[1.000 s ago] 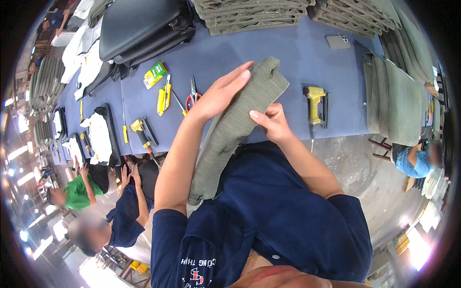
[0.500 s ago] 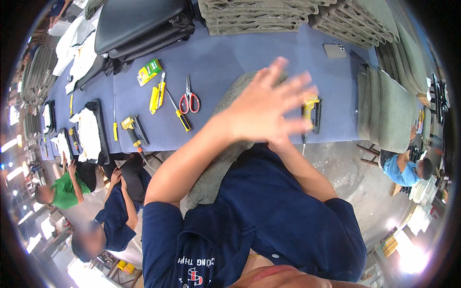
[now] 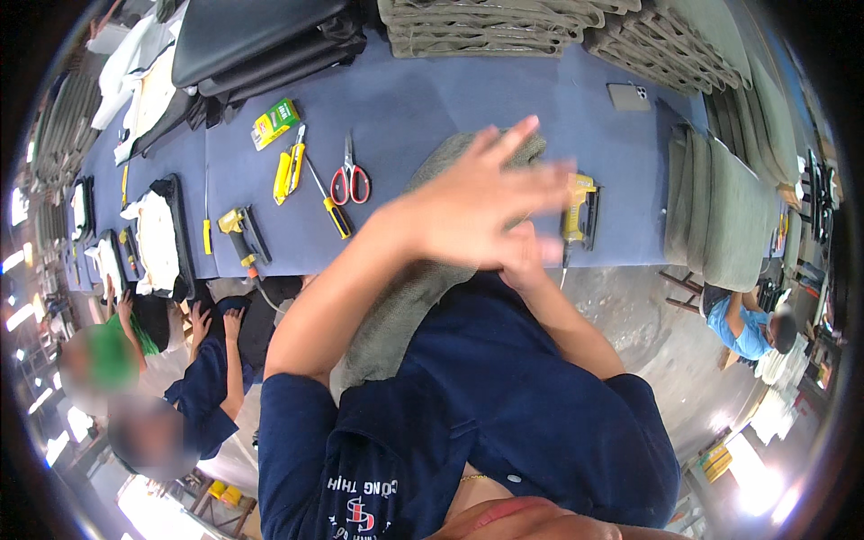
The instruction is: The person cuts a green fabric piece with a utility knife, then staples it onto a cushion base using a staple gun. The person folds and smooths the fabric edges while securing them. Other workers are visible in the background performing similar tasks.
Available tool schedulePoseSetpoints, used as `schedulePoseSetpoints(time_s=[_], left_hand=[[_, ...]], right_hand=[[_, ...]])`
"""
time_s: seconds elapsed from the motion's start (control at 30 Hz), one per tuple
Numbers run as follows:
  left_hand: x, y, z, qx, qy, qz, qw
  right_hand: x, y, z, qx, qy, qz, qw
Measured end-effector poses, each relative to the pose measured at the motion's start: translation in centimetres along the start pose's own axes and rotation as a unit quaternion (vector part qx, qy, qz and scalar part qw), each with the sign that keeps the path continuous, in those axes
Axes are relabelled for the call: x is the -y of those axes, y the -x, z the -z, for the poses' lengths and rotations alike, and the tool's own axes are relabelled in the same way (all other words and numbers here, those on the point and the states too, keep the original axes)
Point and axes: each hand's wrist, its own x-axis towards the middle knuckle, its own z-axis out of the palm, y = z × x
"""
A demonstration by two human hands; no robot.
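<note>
A grey-green fabric-covered cushion lies slanting from the table's edge down against my body. Over its upper part is my left hand, open, with fingers spread and blurred by motion; whether it touches the fabric I cannot tell. My left forearm crosses above the cushion. My right hand sits at the cushion's right edge, closed against it, its fingers partly hidden behind the left hand. Just right of the hands lies a yellow staple gun with a hose, held by neither hand.
On the blue-grey table lie red-handled scissors, a yellow screwdriver, a yellow cutter, a small box and another staple gun. Black cushions, grey-green stacks and a phone surround them. People work at both sides.
My left hand has shifted slightly left and down over the cushion, fingers still spread. A little more of my right hand shows beneath it. The whole view has shifted slightly.
</note>
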Motion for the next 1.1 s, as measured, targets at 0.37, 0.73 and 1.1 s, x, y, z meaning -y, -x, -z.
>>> schedulePoseSetpoints(time_s=[0.37, 0.73, 1.1], left_hand=[[3.9, -1.4, 3.7, -0.215, 0.241, 0.168, 0.931], [3.7, 3.4, -1.9, -0.054, 0.333, 0.195, 0.921], [1.2, 7.5, -3.3, -0.078, 0.284, 0.182, 0.938]], right_hand=[[6.5, -2.4, -7.5, -0.011, 0.050, -0.060, 0.997], [5.8, -1.7, -4.5, 0.057, 0.093, -0.039, 0.993], [9.0, 0.1, -7.7, -0.011, 0.142, -0.046, 0.989]])
